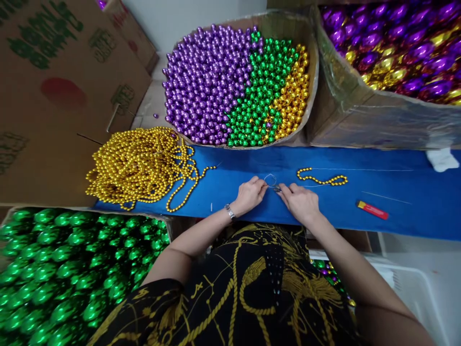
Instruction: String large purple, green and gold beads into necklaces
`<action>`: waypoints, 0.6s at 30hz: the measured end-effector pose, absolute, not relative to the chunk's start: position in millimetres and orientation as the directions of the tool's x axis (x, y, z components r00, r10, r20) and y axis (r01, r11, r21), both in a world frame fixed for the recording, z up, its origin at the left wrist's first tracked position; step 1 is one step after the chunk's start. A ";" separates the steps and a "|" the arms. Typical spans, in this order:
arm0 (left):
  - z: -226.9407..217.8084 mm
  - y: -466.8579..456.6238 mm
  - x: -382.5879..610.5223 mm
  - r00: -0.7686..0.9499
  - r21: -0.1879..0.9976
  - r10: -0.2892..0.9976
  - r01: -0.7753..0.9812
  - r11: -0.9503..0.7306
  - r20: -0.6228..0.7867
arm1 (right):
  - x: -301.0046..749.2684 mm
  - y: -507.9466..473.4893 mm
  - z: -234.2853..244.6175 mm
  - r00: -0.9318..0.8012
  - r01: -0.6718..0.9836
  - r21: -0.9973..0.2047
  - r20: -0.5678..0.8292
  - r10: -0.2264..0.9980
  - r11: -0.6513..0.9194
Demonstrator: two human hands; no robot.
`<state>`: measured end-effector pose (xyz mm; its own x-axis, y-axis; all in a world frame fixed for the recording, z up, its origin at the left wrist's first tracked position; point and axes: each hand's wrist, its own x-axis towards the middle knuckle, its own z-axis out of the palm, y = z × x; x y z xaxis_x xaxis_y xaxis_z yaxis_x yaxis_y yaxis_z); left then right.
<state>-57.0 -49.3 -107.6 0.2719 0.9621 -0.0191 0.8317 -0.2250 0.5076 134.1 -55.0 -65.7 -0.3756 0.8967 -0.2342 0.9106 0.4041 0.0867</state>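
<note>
Over the blue table my left hand point(250, 196) is closed in a pinch on a thin pale string point(272, 175), which curves up in a small loop between my hands. My right hand point(299, 202) is closed on the same loop's other side, with a small dark grey piece point(276, 189) at its fingertips that I cannot make out. From the right hand the string runs to a short strand of gold beads point(338, 181) on the table. A large heap of gold bead strands point(139, 163) lies left of my hands.
Behind my hands stands a box of loose purple beads point(209, 86), green beads point(268, 72) and gold beads point(293, 91). A red lighter point(374, 210) lies at right. Cardboard boxes point(389, 120) flank the table point(425, 206); large green beads point(68, 269) fill one at lower left.
</note>
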 end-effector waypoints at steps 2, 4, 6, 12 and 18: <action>-107.1 -50.1 -56.3 0.272 0.523 0.962 0.822 -0.225 -0.014 | 132.0 -54.4 -66.0 -0.383 0.905 0.094 -0.242 0.892 0.414; -105.9 -50.3 -55.8 0.265 0.541 0.964 0.813 -0.217 -0.012 | 132.0 -54.7 -67.8 -0.384 0.903 0.096 -0.251 0.888 0.418; -103.8 -49.7 -57.0 0.240 0.578 0.971 0.792 -0.197 0.002 | 135.1 -56.4 -71.3 -0.379 0.906 0.097 -0.246 0.892 0.412; -91.5 -48.7 -76.5 0.119 0.845 0.988 0.535 0.017 -0.095 | 155.4 -61.5 -77.2 -0.423 0.888 0.096 -0.214 0.881 0.450; -56.1 -70.5 -80.3 0.080 0.921 0.992 0.384 0.064 -0.102 | 127.4 -42.0 -53.8 -0.628 0.731 -0.237 0.131 0.767 0.639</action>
<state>-80.3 -70.5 -56.1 0.0799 0.9915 -0.1023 0.3838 0.0641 0.9212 127.4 -42.0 -53.8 -0.6280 0.7671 0.1314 0.7313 0.6394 -0.2373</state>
